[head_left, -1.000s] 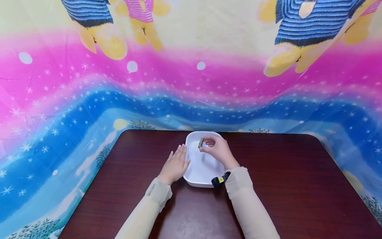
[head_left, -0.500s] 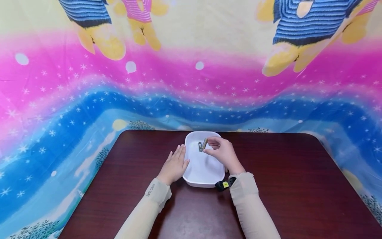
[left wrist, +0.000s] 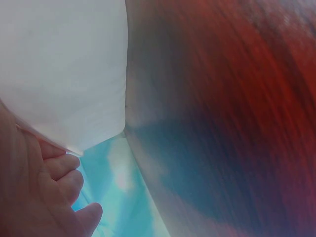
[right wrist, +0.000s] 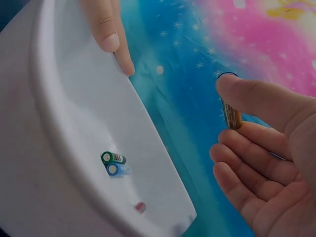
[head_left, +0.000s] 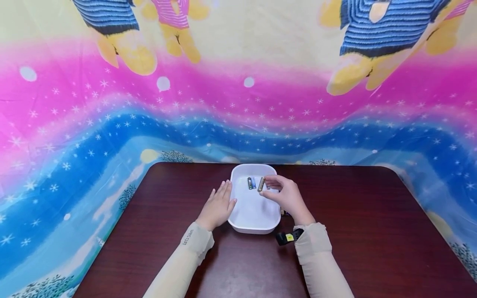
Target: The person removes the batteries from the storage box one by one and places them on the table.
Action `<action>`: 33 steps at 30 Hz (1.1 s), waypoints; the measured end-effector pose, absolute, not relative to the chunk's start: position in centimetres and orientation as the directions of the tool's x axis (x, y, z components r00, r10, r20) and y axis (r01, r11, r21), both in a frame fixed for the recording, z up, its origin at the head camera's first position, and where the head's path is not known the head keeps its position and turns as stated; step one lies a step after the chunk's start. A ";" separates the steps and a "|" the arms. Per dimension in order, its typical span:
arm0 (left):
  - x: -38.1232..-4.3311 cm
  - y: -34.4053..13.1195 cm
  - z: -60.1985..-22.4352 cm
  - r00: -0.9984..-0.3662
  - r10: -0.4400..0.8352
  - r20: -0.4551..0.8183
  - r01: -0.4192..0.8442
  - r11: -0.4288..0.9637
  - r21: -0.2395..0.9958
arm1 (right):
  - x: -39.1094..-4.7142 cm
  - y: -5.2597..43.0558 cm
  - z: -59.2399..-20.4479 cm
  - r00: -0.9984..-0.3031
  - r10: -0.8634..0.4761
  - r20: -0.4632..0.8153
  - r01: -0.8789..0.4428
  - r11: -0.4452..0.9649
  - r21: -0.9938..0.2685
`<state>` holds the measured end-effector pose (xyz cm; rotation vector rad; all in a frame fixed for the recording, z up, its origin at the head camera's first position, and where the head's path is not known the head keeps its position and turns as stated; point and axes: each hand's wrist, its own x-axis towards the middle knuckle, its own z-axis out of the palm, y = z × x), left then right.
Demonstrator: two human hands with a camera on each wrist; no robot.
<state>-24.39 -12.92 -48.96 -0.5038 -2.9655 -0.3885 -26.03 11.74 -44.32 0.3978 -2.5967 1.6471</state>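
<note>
My right hand pinches a gold-and-dark battery between thumb and fingers above the white plastic basin. In the right wrist view this battery stands nearly upright between thumb and fingertips. Inside the basin, a green battery and a blue battery lie side by side, and a red-ended one lies apart from them. With straight fingers, my left hand rests against the basin's left rim. The left wrist view shows those fingers at the white wall.
Small batteries lie on the dark red wooden table just outside the basin's right side, partly hidden by my right wrist. A patterned cloth hangs behind the table's far edge. A black strap device sits on the right wrist.
My right hand, holding the gold battery, has shifted right and slightly nearer to me. The green and blue batteries in the basin have come into sight. My left hand stays in place.
</note>
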 end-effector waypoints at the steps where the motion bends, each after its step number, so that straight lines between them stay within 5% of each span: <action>1: -24.4 -12.9 -49.0 -0.940 0.310 0.142 0.336 0.914 0.229 | -25.9 11.8 -44.4 -0.965 -0.197 0.174 -0.241 0.400 -0.884; 33: -24.5 -13.0 -49.0 -0.945 0.302 0.128 0.324 0.918 0.227 | -23.6 17.2 -46.5 -0.942 -0.210 0.260 -0.330 0.462 -0.823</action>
